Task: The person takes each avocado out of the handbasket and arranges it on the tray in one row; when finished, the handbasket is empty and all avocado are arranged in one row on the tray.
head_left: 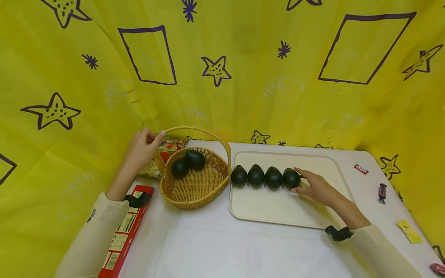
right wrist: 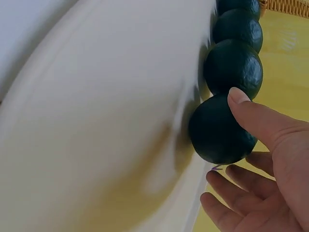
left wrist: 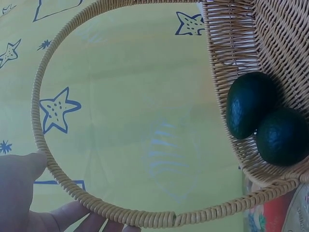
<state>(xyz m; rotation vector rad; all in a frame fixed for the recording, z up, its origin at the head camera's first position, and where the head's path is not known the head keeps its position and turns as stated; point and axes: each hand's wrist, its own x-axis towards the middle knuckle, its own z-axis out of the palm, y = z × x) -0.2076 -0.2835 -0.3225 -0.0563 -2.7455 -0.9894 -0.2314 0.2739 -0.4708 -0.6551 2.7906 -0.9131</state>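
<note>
My left hand pinches the arched handle of a woven wicker basket at its left side. Two dark green avocados lie together inside, against the basket's far left wall. To the right, a row of several avocados sits side by side along the left half of a cream tray. My right hand has its thumb and index finger around the row's rightmost avocado. Seen from the right wrist, the other fingers stand apart from that fruit.
Behind the basket on the left are food packets. A long red box lies beneath my left forearm. Along the table's right side are small wrapped sweets, among them a purple one and a yellow one. A yellow patterned cloth hangs behind.
</note>
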